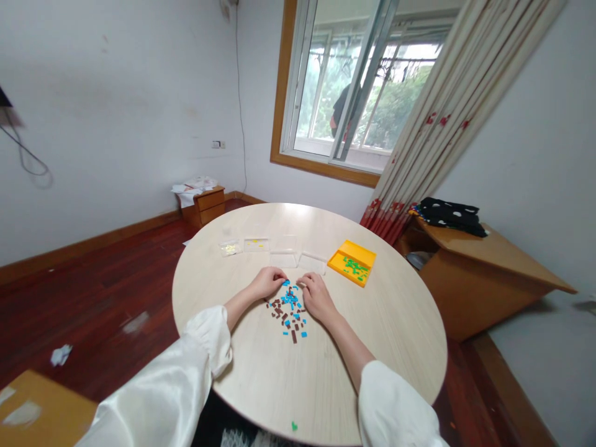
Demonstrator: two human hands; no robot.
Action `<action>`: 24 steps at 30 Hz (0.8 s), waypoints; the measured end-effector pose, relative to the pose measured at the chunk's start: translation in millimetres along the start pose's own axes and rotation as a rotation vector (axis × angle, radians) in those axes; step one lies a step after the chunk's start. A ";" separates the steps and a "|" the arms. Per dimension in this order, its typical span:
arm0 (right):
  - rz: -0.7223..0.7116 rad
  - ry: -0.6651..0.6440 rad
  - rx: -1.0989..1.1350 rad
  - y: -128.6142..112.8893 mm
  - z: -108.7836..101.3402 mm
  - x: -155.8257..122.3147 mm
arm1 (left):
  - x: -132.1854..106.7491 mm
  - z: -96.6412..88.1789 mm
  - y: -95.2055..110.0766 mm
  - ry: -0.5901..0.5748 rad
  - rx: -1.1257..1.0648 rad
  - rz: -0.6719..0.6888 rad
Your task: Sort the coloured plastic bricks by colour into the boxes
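Note:
Both my hands rest on a round pale wooden table [372, 347], one on each side of a small heap of blue and brown pieces [289, 310]. My left hand [267, 282] lies at the heap's upper left with its fingers curled inward. My right hand [315, 295] lies at the heap's upper right, fingers bent and pinched near the blue pieces. What either hand holds is too small to make out. Behind the hands stand clear plastic trays [284, 257] in a row, and an orange tray [352, 262] with green pieces.
One green piece [294, 426] lies near the table's front edge. A tilted wooden board with dark cloth [449, 214] stands to the right, a curtain [447, 118] and window behind. A small wooden cabinet [205, 205] sits by the far wall. Paper scraps lie on the red floor.

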State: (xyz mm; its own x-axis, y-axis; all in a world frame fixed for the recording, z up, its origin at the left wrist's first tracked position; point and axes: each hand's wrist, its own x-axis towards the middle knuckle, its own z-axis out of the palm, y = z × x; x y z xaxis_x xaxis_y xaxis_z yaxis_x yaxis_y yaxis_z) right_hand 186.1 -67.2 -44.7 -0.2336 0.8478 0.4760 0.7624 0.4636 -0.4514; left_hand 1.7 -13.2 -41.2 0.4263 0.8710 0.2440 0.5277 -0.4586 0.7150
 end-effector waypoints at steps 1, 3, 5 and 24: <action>-0.003 0.007 0.008 -0.9 -1.2 0.5 | -0.1 -1.7 0.2 -0.023 -0.028 0.002; -0.010 0.021 0.028 -2.9 -3.6 0.3 | -1.9 -5.0 0.6 -0.068 -0.061 0.003; -0.014 0.024 0.047 -4.6 -5.6 -0.7 | -5.3 -7.4 1.3 -0.098 -0.053 0.010; -0.015 -0.163 -0.070 -10.0 -8.9 -3.1 | -17.1 -27.8 3.8 -0.104 0.128 -0.004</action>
State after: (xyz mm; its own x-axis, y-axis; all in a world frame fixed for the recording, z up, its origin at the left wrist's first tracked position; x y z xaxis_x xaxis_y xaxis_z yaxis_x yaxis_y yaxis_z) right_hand 184.6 -76.7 -34.9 -0.3359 0.8740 0.3510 0.7968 0.4624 -0.3890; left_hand -24.0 -25.0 -24.4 0.4943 0.8530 0.1675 0.6163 -0.4797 0.6245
